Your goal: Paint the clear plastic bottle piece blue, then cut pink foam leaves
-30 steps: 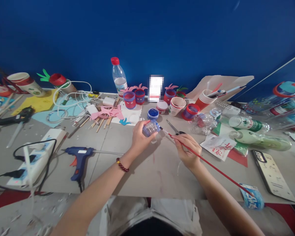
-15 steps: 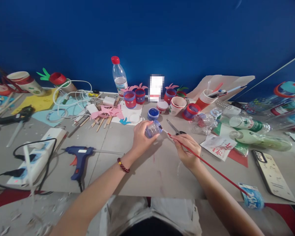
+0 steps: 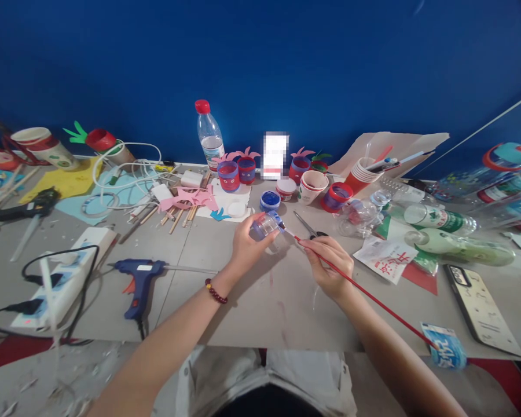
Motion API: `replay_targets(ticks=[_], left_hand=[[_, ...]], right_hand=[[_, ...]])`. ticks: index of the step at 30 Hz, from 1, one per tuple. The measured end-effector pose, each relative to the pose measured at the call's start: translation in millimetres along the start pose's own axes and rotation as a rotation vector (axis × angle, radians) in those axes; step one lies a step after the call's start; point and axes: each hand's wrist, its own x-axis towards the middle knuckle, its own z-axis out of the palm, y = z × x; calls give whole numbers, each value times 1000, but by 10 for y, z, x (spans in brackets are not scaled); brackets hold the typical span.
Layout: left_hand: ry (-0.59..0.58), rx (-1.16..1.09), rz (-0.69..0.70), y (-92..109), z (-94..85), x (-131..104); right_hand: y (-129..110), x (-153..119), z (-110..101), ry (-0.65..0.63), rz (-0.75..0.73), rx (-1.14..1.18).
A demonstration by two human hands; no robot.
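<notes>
In my left hand [image 3: 248, 244] is a small clear plastic cup [image 3: 264, 226], tilted, with blue paint around its right-hand rim. My right hand [image 3: 330, 267] pinches a long red paintbrush [image 3: 380, 301] near its bristles, and the brush tip meets the painted rim. Just beyond the cup stands an open jar of blue paint [image 3: 270, 200]. Beside it is a pink-and-white jar [image 3: 286, 189]. Scissors [image 3: 306, 225] lie behind my right hand, which partly hides them.
A blue glue gun [image 3: 139, 284] and power strip [image 3: 69, 278] lie left. Painted cups [image 3: 228, 176], paper cups [image 3: 312, 187] and a capped bottle [image 3: 211, 136] stand behind. Plastic bottles [image 3: 443, 219] and a phone [image 3: 477, 307] are right.
The clear cup has turned slightly in my left hand, its painted rim tipping up a little. The brush tip has moved slightly left with the rim.
</notes>
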Motion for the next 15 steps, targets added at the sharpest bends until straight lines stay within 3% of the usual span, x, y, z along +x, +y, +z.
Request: replay_targets(ticks=[15], left_hand=[[4,-199,-161,-42,26,5]], right_hand=[[-10,5,-13,-5,4,-9]])
